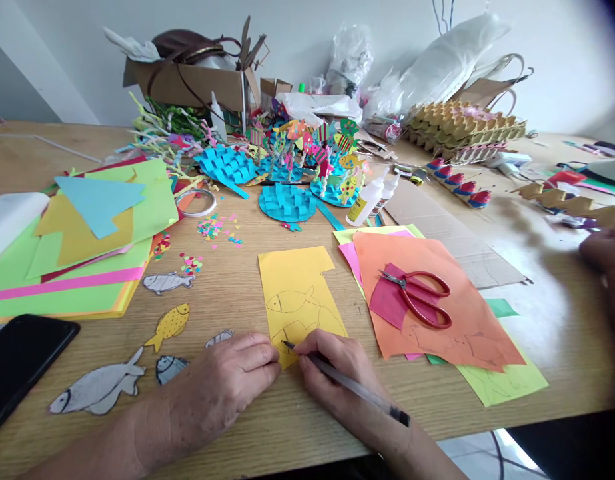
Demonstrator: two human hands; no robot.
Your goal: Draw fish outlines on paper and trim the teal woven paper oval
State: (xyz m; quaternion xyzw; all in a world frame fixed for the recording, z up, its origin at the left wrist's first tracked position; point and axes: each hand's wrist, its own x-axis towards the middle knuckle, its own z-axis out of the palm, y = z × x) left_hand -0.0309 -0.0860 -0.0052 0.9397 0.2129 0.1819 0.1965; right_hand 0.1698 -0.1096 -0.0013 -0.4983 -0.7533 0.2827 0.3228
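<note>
A pen (354, 388) with a clear barrel and dark end is in my right hand (337, 373), closed around it. Its tip touches a yellow sheet of paper (297, 270) that bears pencil-like fish outlines. My left hand (232, 373) has its fingers bent together at the sheet's lower left edge, steadying it; its fingertips are partly hidden. Left of that hand lie cut-out paper fish: a large white one (100, 385), a yellow dotted one (170, 325), a small blue-grey one (170, 368) and a striped white one (167, 283).
Red-handled scissors (427, 300) lie on orange paper (467, 313) at right. Coloured sheets (157, 193) and a black phone (24, 360) are at left. Woven blue discs (287, 203), glue bottles (366, 201) and egg cartons (462, 130) stand farther back. Another person's hand (607, 257) shows at right.
</note>
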